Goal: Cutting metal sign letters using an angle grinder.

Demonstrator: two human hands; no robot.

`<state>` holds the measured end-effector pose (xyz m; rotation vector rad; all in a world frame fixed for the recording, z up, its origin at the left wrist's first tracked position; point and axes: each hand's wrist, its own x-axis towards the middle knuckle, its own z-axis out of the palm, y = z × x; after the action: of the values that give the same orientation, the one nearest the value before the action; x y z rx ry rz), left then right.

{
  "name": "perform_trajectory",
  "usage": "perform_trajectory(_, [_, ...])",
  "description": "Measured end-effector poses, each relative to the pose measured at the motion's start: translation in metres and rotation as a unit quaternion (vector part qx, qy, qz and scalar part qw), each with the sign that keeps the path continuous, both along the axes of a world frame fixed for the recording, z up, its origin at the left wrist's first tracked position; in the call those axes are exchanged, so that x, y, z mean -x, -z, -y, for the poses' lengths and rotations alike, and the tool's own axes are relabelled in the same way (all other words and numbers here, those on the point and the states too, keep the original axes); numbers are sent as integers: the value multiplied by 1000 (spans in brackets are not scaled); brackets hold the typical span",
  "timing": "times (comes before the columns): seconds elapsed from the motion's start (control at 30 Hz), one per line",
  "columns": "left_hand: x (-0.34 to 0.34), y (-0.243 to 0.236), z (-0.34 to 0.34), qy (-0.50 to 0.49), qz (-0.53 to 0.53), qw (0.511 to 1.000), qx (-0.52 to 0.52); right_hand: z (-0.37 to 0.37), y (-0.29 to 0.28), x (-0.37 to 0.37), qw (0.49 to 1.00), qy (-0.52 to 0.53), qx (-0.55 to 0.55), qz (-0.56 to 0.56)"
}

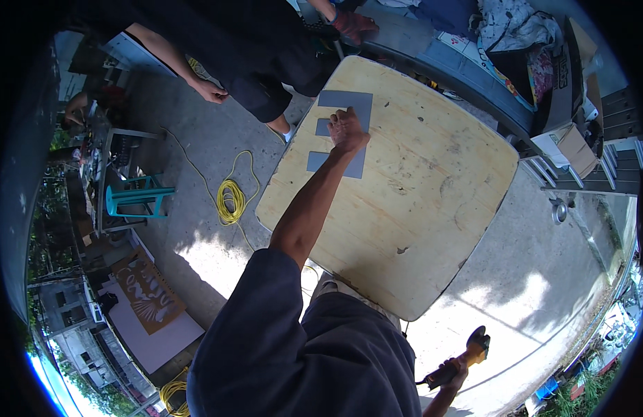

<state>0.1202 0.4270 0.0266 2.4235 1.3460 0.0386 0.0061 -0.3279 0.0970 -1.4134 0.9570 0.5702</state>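
A flat grey E-shaped panel [335, 164] lies on the far left part of a worn, pale wooden table [433, 201]. My left arm reaches across the table, and my left hand [347, 131] is on the panel around its middle bar, fingers bent against it. Low on the right, away from the table, my right hand [455, 375] grips a yellow and black angle grinder [467, 356] by its body. The grinder's round disc end points up and away from me. I cannot tell whether it is running.
Beyond the table stands a person in dark clothes [259, 55], one hand in a red glove [353, 26]. A coiled yellow cord [230, 201] lies on the floor to the left, near a teal stool [139, 196]. Open cardboard boxes [568, 146] sit at the far right.
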Motion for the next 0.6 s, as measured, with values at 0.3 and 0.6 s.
perform_trajectory(0.3, [-24, -11, 4, -88, -43, 990, 106, 8, 6, 27, 1000, 21, -6, -5])
perform_trajectory(0.6, [-1, -1, 46, 150, -54, 985, 66, -8, -2, 44, 1000, 23, 1, 15])
